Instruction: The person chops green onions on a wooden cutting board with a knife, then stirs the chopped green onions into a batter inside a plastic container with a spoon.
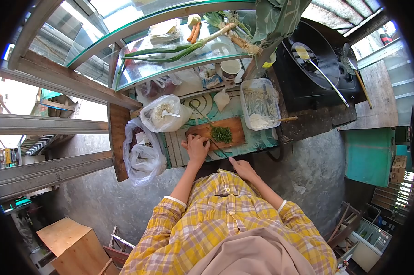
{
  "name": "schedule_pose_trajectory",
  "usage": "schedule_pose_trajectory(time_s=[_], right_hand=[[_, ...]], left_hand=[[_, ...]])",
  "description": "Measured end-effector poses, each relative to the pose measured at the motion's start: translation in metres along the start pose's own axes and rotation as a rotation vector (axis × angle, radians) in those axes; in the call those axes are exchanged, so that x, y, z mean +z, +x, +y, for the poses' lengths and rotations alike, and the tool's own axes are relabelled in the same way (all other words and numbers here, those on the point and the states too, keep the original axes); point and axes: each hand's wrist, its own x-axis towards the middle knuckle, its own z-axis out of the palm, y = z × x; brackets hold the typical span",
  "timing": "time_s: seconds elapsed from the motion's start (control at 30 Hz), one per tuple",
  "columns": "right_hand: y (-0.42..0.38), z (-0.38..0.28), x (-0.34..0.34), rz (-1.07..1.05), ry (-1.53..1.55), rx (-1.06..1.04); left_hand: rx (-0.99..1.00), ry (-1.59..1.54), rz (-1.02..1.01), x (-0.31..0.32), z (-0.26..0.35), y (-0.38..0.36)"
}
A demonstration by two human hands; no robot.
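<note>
A worktop with a greenish patterned cover (267, 143) spans the middle. To its far right lies a dark pan (333, 68); to the left stand two plastic bags, the nearer one (154, 167) overhanging the near edge. A clear tub (258, 80) stands right of a wooden chopping board (238, 133). The left hand (196, 147) rests at the board's near left corner, fingers bent; whether they grip anything I cannot tell. The right hand (243, 169), close to the near edge, is closed round a knife (220, 150), its forearm reaching in from the near right. Chopped greens (221, 134) lie mid-board, right of the left hand and beyond the right. At the far side, a small packet (212, 82) bears blue lettering, too small to read.
</note>
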Motion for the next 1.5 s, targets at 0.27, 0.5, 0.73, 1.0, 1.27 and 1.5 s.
schedule_pose_trajectory(time_s=[0.27, 0.5, 0.73, 1.0, 1.27, 1.5], right_hand=[[-0.008, -0.01, -0.001, 0.008, -0.034, 0.004], [-0.007, -0.016, -0.002, -0.054, -0.115, 0.076], [-0.005, -0.025, -0.003, -0.081, -0.134, 0.076], [0.006, -0.033, -0.005, -0.094, -0.187, 0.077], [0.007, -0.001, 0.004, -0.008, -0.105, 0.067], [0.011, -0.001, 0.001, -0.102, 0.058, 0.104]], left_hand=[[-0.032, 0.006, -0.04, -0.004, 0.0, 0.003], [-0.03, 0.007, -0.037, -0.002, -0.001, 0.003], [-0.067, 0.025, -0.043, -0.003, 0.001, 0.002], [-0.085, 0.016, -0.064, -0.005, 0.005, 0.002], [-0.089, 0.045, -0.072, -0.008, 0.004, 0.001], [-0.102, 0.009, -0.072, -0.004, 0.002, 0.001]])
